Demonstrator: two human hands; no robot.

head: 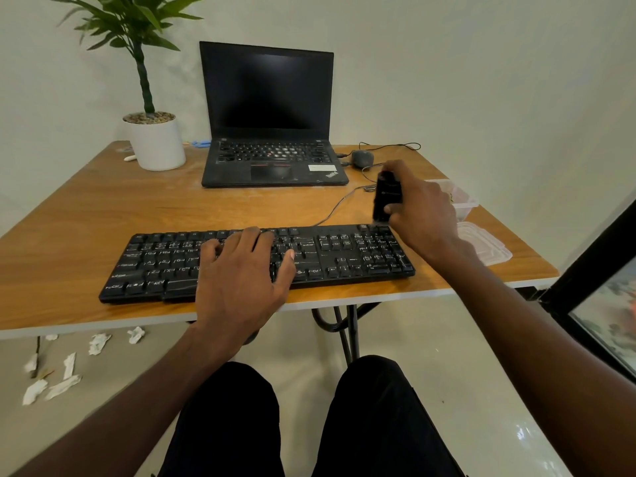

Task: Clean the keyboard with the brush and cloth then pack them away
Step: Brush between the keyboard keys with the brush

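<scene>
Brushing the far right corner of the keyboard while the other hand is steadying it.

The right hand (418,204) is gripping the black brush (386,196) upright, fingers curled round its body, its lower end touching the keyboard (344,256) at the number-pad corner; the left hand (241,270) is lying flat on the middle keys, fingers spread and holding nothing; the keyboard is sitting at the near edge of the tabletop (103,215); a hard stroke is likely to nudge it off that edge, or flick dust toward the laptop (272,132); no cloth is showing.
</scene>
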